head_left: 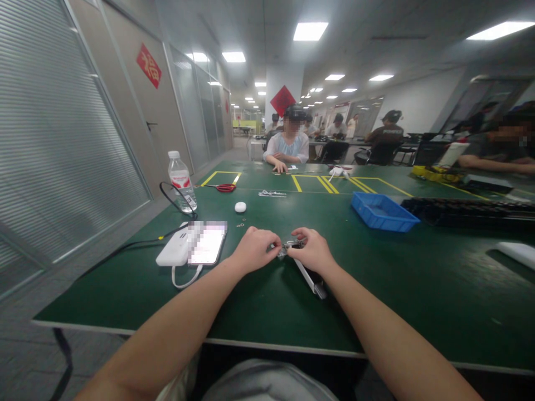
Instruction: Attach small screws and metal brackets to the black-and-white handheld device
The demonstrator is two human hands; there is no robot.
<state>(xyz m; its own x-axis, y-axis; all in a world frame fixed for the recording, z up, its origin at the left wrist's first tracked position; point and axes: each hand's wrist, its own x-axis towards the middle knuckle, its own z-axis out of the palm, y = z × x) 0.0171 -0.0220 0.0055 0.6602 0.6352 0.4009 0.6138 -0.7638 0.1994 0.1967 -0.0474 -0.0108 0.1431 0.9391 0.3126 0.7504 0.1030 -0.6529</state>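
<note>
A long, narrow white-and-dark piece (307, 274) with small metal fittings at its far end lies slantwise on the green table, its near end pointing toward me. My right hand (312, 252) is closed around its far end, thumb and fingers near the fittings. From the other side, my left hand (258, 249) pinches at the small silvery metal part (283, 250) on that end. Fingertips hide much of where they touch, and the fittings are too small to make out in detail.
Left of my hands are a phone (209, 245), a white power bank (172, 248) with cables and a water bottle (181, 184). Farther back lie a white earbud case (240, 207), small rings (239, 225) and red-handled scissors (225, 188). A blue tray (382, 214) stands right; a person (288, 146) sits opposite.
</note>
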